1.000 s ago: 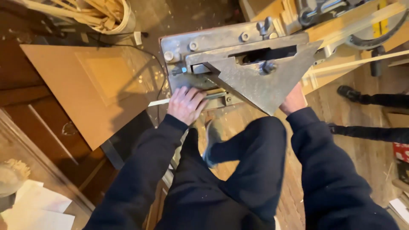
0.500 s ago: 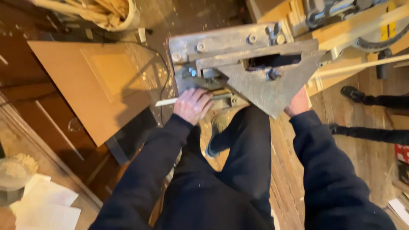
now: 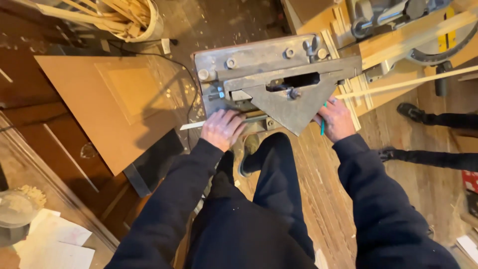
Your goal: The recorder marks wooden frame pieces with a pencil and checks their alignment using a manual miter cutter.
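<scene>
Here a person works at a metal cutting machine [image 3: 279, 84] with both hands.

The left hand [image 3: 222, 128] presses flat, fingers spread, on a thin pale wooden strip [image 3: 191, 125] lying across the machine's front. The right hand [image 3: 337, 119] has its fingers closed around a green pencil [image 3: 322, 127], beside the triangular plate. The strip seems to be in positioning; next it must be kept steady.

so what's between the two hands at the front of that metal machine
In the head view, the machine's grey triangular plate points down between the left hand and right hand; below it, the person's dark-trousered knee.
</scene>
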